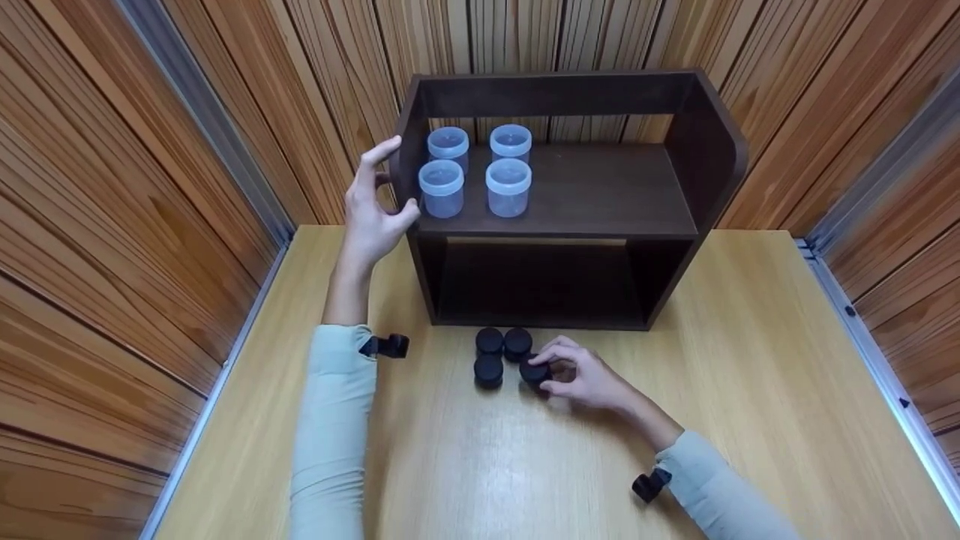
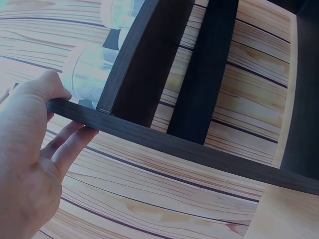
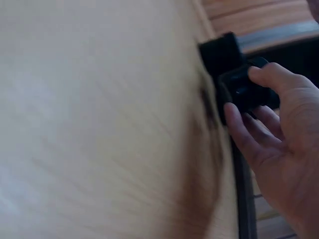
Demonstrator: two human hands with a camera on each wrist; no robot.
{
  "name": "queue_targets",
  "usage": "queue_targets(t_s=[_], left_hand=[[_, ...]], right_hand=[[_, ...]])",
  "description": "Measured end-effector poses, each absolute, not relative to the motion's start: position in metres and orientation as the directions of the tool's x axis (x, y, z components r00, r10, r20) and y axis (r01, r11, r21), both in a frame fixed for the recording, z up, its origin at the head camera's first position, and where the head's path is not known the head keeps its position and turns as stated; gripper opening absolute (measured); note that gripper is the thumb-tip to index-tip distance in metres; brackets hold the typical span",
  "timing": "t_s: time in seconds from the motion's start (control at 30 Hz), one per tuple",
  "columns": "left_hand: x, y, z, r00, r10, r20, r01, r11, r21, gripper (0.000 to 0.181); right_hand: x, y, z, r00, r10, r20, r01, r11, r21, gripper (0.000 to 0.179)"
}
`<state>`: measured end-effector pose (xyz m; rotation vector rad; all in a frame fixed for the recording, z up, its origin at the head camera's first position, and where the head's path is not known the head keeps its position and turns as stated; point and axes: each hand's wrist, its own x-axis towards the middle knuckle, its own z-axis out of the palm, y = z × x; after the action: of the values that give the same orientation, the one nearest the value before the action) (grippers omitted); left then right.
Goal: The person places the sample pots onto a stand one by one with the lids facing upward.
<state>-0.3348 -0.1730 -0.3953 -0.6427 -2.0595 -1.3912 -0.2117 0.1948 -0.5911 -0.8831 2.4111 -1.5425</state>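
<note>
At the left end of a dark brown two-tier shelf (image 1: 607, 187), my left hand (image 1: 373, 217) grips the edge of the side panel (image 2: 149, 142). In the left wrist view the thumb lies on the inner side and the fingers on the outer. My right hand (image 1: 589, 380) pinches a small black round container (image 1: 535, 372) between thumb and fingers, in front of the shelf. Right beside it are three like it: a back left one (image 1: 490, 341), a back right one (image 1: 517, 343) and a front left one (image 1: 488, 371).
Several translucent lidded jars, such as the front left jar (image 1: 442, 187) and front right jar (image 1: 508, 187), stand in two rows on the upper tier. Wood-patterned walls (image 1: 97, 225) with metal edge rails enclose the light wooden table (image 1: 450, 465).
</note>
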Motion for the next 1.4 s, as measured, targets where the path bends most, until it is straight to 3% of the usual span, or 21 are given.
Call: queue_targets(t_s=[0.53, 0.93, 1.4], left_hand=[[-0.335, -0.17, -0.397, -0.712, 0.067, 0.699, 0.678, 0.327, 0.659, 0.073], [-0.333, -0.17, -0.395, -0.747, 0.063, 0.662, 0.638, 0.348, 0.687, 0.075], [-0.338, -0.174, -0.392, -0.721, 0.086, 0.688, 0.657, 0.402, 0.638, 0.083]], right_hand=[[-0.214, 0.22, -0.547, -0.821, -0.55, 0.152, -0.357, 0.288, -0.888, 0.035], [-0.217, 0.231, -0.51, -0.807, -0.487, 0.334, -0.483, 0.218, -0.848, 0.035], [-0.227, 0.228, -0.456, -0.809, -0.345, 0.477, -0.538, 0.107, -0.836, 0.04]])
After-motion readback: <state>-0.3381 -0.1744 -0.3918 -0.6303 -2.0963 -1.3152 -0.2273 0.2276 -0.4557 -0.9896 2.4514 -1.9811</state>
